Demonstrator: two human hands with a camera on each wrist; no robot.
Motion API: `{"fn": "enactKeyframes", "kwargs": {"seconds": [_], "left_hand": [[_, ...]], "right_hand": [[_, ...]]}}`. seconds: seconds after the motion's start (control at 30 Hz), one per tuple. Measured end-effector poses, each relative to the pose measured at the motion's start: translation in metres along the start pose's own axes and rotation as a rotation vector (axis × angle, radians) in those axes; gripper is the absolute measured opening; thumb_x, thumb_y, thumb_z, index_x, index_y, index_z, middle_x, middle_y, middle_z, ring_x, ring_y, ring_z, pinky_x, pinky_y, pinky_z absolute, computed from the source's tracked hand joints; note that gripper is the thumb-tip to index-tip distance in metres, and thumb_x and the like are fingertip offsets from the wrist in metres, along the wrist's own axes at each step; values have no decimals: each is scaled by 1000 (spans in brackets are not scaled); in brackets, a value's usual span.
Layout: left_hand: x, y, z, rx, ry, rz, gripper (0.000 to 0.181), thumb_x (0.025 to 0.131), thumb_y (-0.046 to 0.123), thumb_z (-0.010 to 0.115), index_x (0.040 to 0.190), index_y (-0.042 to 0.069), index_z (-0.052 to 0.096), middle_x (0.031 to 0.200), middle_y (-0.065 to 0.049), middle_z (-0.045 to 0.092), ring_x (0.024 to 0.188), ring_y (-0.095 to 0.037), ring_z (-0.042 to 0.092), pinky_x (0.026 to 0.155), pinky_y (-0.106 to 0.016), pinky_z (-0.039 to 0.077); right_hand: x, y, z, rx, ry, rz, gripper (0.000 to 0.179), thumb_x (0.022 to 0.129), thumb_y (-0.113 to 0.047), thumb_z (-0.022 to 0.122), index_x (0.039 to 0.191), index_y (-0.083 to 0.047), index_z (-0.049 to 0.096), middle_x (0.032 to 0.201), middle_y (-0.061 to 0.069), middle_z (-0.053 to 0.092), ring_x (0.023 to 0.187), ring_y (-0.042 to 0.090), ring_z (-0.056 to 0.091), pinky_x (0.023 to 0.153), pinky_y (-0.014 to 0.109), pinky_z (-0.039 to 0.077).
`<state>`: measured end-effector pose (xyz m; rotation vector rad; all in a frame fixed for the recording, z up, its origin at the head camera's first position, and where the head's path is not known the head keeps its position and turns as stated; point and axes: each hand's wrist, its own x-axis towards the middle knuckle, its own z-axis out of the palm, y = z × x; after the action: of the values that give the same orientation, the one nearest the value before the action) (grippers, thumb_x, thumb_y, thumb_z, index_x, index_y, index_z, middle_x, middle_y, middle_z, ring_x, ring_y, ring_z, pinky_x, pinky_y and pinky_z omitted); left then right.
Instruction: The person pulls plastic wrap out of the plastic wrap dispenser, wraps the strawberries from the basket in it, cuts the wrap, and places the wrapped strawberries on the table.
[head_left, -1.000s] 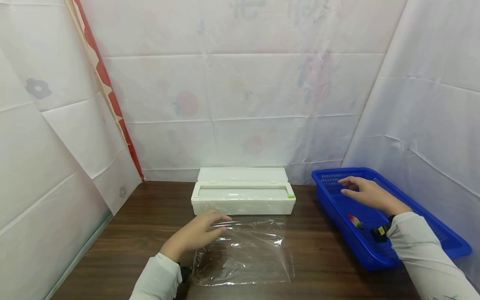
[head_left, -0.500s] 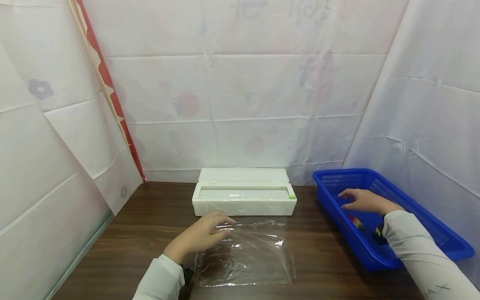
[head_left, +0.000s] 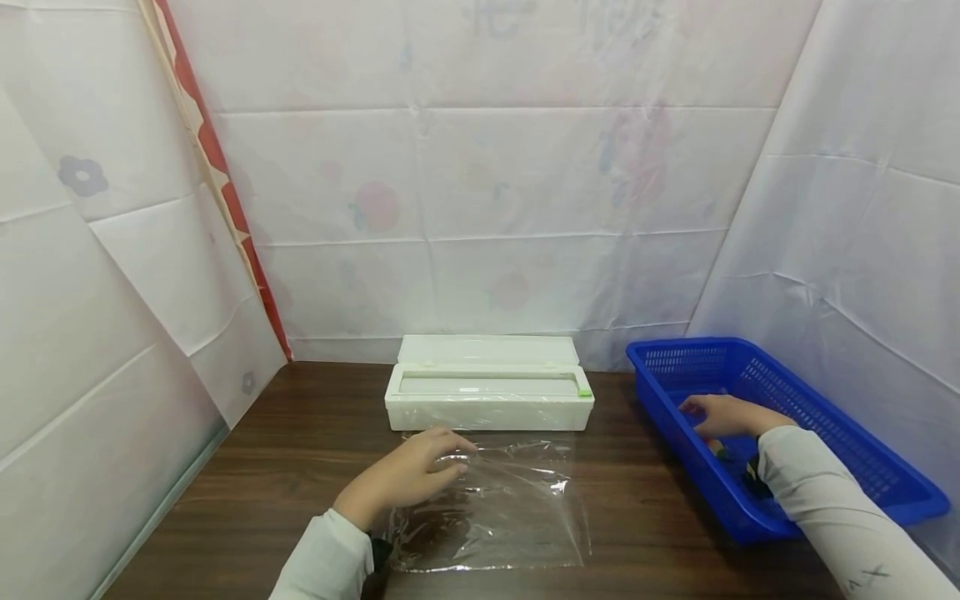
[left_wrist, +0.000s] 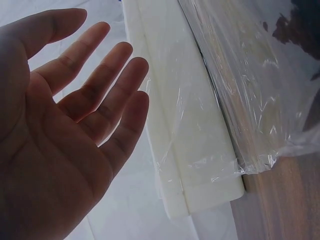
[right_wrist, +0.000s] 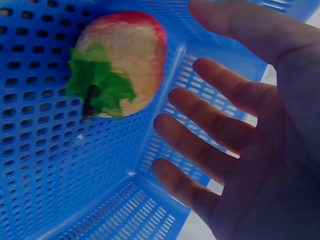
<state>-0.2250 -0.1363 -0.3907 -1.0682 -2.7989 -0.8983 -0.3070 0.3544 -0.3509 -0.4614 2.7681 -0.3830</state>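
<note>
Faintly lettered backdrop [head_left: 487,171], right fingers [right_wrist: 195,146] near fruit [right_wrist: 135,57]

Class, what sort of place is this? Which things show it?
Probably a makeshift tabletop booth: white printed sheets screen three sides of a dark brown wood-grain table bearing a blue perforated plastic basket.

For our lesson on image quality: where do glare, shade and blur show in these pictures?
Head view: bright glints streak the plastic film; left wrist view: the left hand is shaded against a pale backdrop; right wrist view: the right hand is dim and bluish, and the fruit looks slightly soft-edged.
</note>
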Motion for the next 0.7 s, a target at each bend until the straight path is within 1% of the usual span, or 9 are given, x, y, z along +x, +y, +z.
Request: {"fn": "enactKeyframes", "kwargs": {"seconds": [0.07,0.2,0.27,0.4,0.53,0.7], "left_hand": [[1,0,1,7,6,9,31,96,26,52,123,14,58,120,3,56,112,-13,49,94,-44,47],[1,2,2,16,15,32,30,95,26,52,122,14,58,120,3,57,111,-12,50,94,-44,47],[1,3,3,17,7,35,30,95,27,52,123,15,58,121,4,57,109,-11,51,92,-42,48],[0,5,4,16,-8,37,30,96,28,52,123,18,58,122,4,56,105,-13,55,89,-40,50],[1,6,5,7,-21,33,30,96,29,51,124,21,57,123,4,55,105,-15,56,87,-39,51],[1,9,6,8,-14,50,29,95,29,53,122,21,58,121,4,56,105,-18,55,88,-40,51]], "right_hand": [[-1,0,0,5,-20,17,49,79,-19,66,121,3,53,117,28,56,106,43,50,84,59,47],[-2,-1,1,30,-68,61,52,79,-22,68,122,4,52,116,28,56,105,43,51,84,60,47],[-2,0,2,38,-83,72,53,79,-22,68,122,4,51,115,27,56,105,42,51,84,60,47],[-2,3,5,46,-84,68,52,80,-20,67,122,5,50,111,25,58,101,38,54,82,57,49],[-2,5,8,65,-88,71,52,77,-16,67,121,7,49,106,21,61,95,33,56,79,54,51],[1,8,10,63,-106,69,54,77,-18,69,120,8,49,104,21,61,94,33,56,80,53,51]]}}
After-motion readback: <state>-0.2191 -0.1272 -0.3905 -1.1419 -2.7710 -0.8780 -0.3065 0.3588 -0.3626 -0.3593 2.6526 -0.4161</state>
